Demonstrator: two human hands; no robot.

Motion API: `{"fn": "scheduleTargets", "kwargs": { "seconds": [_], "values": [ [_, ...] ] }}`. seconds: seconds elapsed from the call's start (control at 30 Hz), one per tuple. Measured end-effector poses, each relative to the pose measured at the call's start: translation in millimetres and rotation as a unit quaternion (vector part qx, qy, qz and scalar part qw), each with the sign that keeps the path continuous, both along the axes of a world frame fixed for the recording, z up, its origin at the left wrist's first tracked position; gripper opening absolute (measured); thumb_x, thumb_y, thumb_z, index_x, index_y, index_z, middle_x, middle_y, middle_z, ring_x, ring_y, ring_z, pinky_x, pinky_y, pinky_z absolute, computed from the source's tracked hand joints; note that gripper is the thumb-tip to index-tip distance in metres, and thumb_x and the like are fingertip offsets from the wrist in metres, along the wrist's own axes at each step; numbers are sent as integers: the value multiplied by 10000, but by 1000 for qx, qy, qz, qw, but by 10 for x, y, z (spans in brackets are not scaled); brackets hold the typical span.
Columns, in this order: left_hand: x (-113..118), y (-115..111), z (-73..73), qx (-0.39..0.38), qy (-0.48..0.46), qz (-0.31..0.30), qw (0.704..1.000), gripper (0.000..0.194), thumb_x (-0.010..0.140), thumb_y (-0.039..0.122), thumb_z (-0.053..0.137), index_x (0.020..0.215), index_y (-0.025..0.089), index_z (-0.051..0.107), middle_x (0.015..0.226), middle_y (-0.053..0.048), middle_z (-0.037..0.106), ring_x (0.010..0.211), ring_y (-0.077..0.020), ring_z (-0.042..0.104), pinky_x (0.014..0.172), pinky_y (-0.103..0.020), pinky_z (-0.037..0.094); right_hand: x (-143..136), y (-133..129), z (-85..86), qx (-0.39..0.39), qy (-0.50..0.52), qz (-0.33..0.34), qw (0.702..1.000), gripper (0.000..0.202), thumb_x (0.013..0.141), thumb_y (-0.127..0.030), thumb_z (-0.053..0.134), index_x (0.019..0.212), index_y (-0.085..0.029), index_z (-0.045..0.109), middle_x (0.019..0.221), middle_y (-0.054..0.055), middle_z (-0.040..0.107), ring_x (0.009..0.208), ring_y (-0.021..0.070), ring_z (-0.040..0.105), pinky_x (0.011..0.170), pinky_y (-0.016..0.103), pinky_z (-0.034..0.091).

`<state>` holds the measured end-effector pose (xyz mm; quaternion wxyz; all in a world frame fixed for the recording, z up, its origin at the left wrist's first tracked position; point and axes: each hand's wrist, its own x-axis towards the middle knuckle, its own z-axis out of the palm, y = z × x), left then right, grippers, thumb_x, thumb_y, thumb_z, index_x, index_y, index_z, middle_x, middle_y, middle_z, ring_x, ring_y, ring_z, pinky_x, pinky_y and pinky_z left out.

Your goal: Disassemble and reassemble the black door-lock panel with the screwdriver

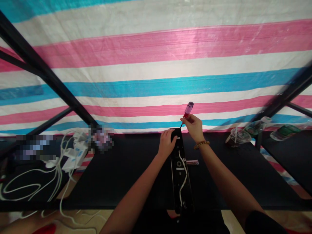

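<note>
A long black panel (175, 182) lies lengthwise on the black table, its near end at the table's front edge. A white cable (185, 177) runs along it. My left hand (167, 142) rests on the panel's far end, fingers spread over it. My right hand (194, 126), with a beaded bracelet at the wrist, pinches a screwdriver (188, 109) just below its clear purple and red handle. The screwdriver leans, its thin shaft pointing down at the panel's far end. Whether the tip touches a screw is too small to tell.
A pinkish object (193, 162) lies right of the panel. A power strip (75, 157) with tangled white cables is at the left. A plastic cup (237, 136) and bottles stand or lie at the right, near dark frame bars.
</note>
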<state>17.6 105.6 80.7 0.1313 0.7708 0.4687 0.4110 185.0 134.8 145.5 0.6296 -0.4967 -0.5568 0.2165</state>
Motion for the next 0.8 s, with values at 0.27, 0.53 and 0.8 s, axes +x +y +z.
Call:
{"fn": "scheduleTargets", "kwargs": {
  "seconds": [0.27,0.53,0.8],
  "values": [
    [216,360,59,-37,47,11,998,217,913,281,636,1111,262,721,1159,-50,708,1113,-241,585,1010,-401,428,-2,-43,30,2,-3,86,996,315,901,-460,550,997,-190,680,923,98,763,838,226,713,721,363,577],
    [312,453,102,-70,84,53,993,207,915,363,631,1078,300,744,1048,-65,672,1045,-261,573,912,-395,423,-55,-62,34,-10,-17,13,1000,295,795,-490,705,788,-201,648,698,20,677,639,183,627,613,312,514],
    [319,482,95,-79,96,29,992,195,929,353,617,1076,305,735,1033,-42,685,1037,-230,591,885,-347,425,-7,-98,15,34,-94,51,994,257,909,-388,540,965,-214,721,961,86,666,769,204,640,684,338,540]
  ]
}}
